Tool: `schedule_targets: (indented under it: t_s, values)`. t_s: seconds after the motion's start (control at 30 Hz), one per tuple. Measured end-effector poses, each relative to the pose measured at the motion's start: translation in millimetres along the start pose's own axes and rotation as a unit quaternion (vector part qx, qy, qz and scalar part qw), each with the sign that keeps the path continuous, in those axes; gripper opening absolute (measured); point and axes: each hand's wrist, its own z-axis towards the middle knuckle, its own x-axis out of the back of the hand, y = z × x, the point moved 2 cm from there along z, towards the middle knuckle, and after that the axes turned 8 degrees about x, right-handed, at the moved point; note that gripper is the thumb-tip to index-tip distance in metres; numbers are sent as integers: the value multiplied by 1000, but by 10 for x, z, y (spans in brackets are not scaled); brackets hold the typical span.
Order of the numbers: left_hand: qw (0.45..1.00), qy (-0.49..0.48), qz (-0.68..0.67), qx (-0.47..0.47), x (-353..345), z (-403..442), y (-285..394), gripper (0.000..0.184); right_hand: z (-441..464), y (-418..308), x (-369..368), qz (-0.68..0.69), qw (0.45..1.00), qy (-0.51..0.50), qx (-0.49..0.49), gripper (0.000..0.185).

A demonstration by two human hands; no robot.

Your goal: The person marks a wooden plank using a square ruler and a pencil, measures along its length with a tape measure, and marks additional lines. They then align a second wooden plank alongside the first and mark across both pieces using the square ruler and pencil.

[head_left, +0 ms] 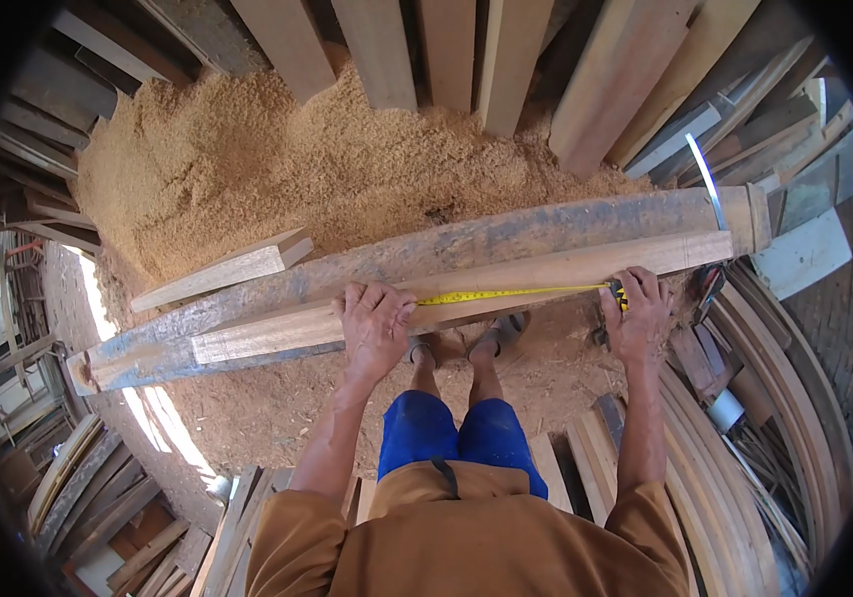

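A long wooden beam lies along a weathered, dirty timber bench. A yellow measuring tape is stretched along the beam's near side. My left hand is closed at the tape's left end, its fingers against the beam; the tape's tip is hidden under them. Toward the beam's right part, my right hand is wrapped round the black and yellow tape measure case. The blade runs nearly straight between the two hands.
A heap of sawdust lies beyond the bench, with upright boards behind it. A shorter wood piece rests at the left. A thin curved metal strip stands near the bench's right end. Curved planks are stacked at right.
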Motion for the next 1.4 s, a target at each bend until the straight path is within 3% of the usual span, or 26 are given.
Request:
schedule_targets:
  t_s: [0.97, 1.33, 1.4]
  values:
    - [1000, -9, 8, -4, 8, 26, -4, 10, -47, 9, -95, -8, 999, 32, -5, 38]
    - [1000, -10, -6, -4, 11, 46, 2, 8, 22, -50, 2, -7, 1000, -13, -24, 39]
    - [999, -32, -1, -25, -16, 26, -94, 22, 7, -56, 35, 3, 999, -28, -26, 39]
